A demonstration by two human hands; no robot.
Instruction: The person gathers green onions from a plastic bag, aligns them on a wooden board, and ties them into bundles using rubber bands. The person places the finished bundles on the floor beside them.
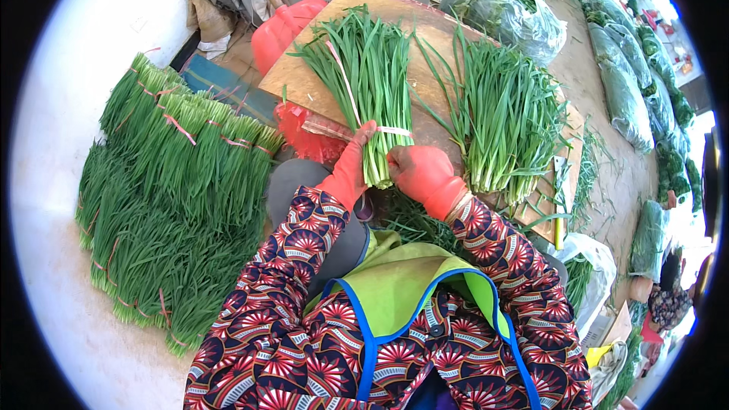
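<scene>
A bundle of garlic chives (373,77) lies over the wooden board (435,77), its cut stalks toward me. A pale pink tie (394,131) goes around the stalks, and a long strip of it runs up over the leaves. My left hand (353,162), in a coral-red glove, grips the bundle from the left with the thumb by the tie. My right hand (424,173), gloved alike, is curled against the right side of the stalks just below the tie; its fingertips are hidden. Right of it, a loose pile of chives (507,119) rests on the board.
A yellow-handled knife (559,228) lies at the board's right edge. Tied chive bundles (188,182) are stacked on the floor at left. Bagged greens (504,11) sit behind the board, and filled plastic bags (621,85) line the far right. A red plastic object (285,28) stands behind left.
</scene>
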